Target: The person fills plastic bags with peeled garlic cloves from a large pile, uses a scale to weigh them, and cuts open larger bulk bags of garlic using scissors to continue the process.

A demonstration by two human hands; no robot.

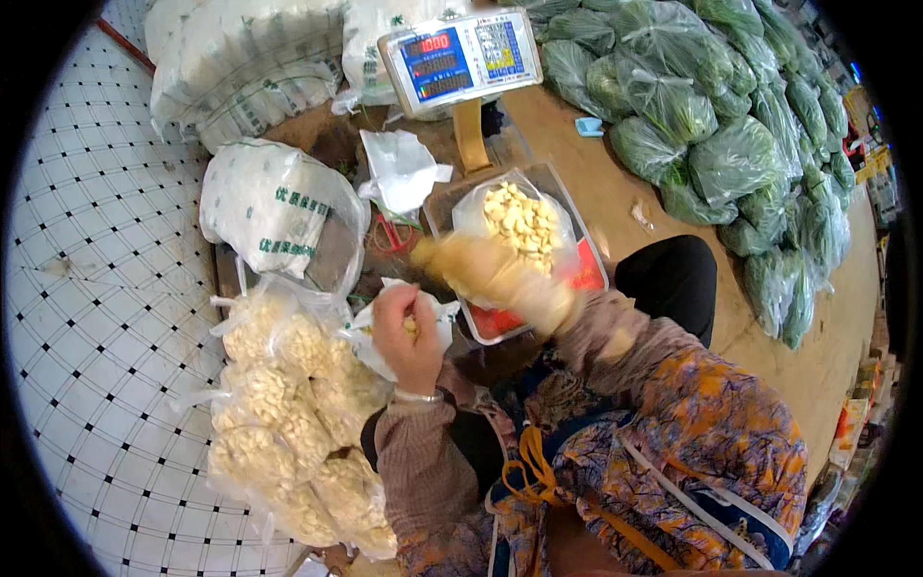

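My left hand [406, 338] is curled closed at a small white plastic bag [447, 322], whose edges stick out on both sides of it. A few pale yellow cloves show inside the curl of its fingers. My right hand [495, 274], pale yellow and smeared by motion, passes over the near left part of the scale pan; its fingers cannot be made out. On the scale [488, 337] lies a clear plastic bag holding peeled garlic cloves [524, 219]. Above the pan, the scale's display [461, 60] is lit with red and blue digits.
Filled bags of garlic cloves [288, 413] are piled at left. Behind them sits a stack of white plastic bags [264, 207], with red-handled scissors [392, 237] nearby. Bagged green vegetables [692, 125] heap up at far right. A small blue object [588, 126] lies on the brown floor.
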